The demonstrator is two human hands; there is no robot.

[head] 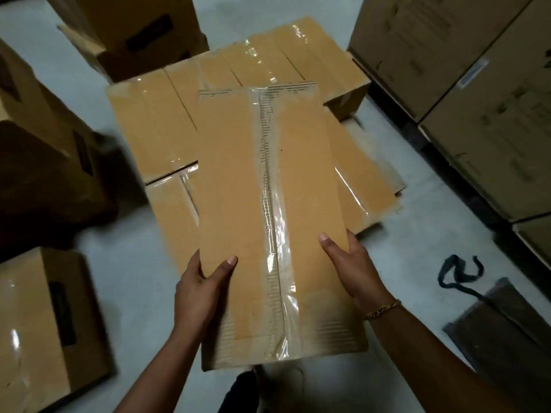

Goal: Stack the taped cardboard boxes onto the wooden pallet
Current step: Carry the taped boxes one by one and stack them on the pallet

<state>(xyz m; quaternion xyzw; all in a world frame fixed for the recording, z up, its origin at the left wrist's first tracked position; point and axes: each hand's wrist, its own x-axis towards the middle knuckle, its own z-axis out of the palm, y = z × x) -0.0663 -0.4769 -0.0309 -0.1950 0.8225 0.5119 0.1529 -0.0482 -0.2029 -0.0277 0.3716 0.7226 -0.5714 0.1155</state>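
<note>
I hold a long brown cardboard box [238, 189] with clear tape along its top seam, out in front of me. My left hand [202, 284] grips its left edge near the close end, thumb on top. My right hand [348, 263] grips the right edge, thumb on top. Beneath and beyond the held box lies a layer of several similar taped boxes [167, 114] set side by side on the floor. Whatever is under that layer is hidden, and no wooden pallet shows.
Bigger cartons stand at the left [44, 150], front left [38, 323] and far back [140, 34]. A tall wall of cartons [477, 84] runs down the right. A dark strap [459, 272] and a dark flat bag [501, 326] lie on the pale floor at the right.
</note>
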